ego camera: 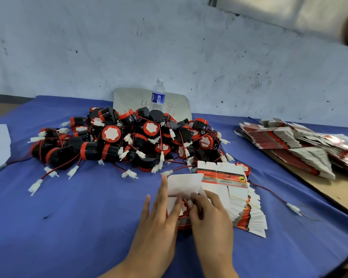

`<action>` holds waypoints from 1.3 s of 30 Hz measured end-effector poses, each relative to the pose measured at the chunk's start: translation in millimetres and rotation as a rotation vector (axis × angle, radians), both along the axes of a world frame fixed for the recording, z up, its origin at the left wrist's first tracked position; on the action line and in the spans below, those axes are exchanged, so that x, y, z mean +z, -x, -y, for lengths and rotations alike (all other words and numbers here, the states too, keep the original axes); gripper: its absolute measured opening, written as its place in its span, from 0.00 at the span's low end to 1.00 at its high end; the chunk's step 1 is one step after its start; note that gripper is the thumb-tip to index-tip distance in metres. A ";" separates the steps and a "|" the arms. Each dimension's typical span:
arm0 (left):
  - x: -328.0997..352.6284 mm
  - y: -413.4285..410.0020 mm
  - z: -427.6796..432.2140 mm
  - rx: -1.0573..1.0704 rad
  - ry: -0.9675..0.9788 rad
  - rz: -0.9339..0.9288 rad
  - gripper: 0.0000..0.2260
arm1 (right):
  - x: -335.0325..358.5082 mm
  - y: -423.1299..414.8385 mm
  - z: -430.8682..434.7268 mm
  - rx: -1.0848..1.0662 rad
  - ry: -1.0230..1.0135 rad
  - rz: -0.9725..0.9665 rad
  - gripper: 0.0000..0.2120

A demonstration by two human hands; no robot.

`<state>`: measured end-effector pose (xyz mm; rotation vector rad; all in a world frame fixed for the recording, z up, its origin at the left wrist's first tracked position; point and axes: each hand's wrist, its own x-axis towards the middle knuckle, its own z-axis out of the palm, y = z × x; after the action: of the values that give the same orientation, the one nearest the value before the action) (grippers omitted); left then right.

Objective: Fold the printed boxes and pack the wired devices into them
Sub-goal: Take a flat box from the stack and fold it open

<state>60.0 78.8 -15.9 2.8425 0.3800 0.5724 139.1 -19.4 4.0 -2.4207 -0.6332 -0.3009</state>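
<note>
Head view: just nearer than the device pile (127, 141), the left hand (161, 213), fingers straight, steadies the box (181, 187) while the right hand (207, 213) pinches a device (184, 205) into it, probably seating it. Flat boxes (239, 201) lie beside, within reach.

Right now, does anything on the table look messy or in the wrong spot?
Yes. One device sits apart from the pile, beside the flat boxes, and its red wire trails loose across the blue cloth. The pile itself is a tangle of wires. A water bottle stands behind it, among the work parts.
</note>
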 end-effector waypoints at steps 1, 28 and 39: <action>1.8 1.0 -0.1 0.019 -0.049 0.012 0.34 | 0.9 1.4 -0.8 0.003 -0.021 0.002 0.15; -4.6 -7.5 -10.9 -0.319 -0.043 0.113 0.22 | -6.6 15.9 10.5 0.127 -0.016 -0.108 0.31; -0.4 -7.9 -14.5 -0.347 0.287 0.250 0.23 | -22.1 11.7 16.4 0.231 -0.175 0.027 0.19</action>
<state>67.9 93.2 -16.3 2.4451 -0.0711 0.7209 127.4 -35.7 -18.0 -2.1561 -0.8535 -0.2809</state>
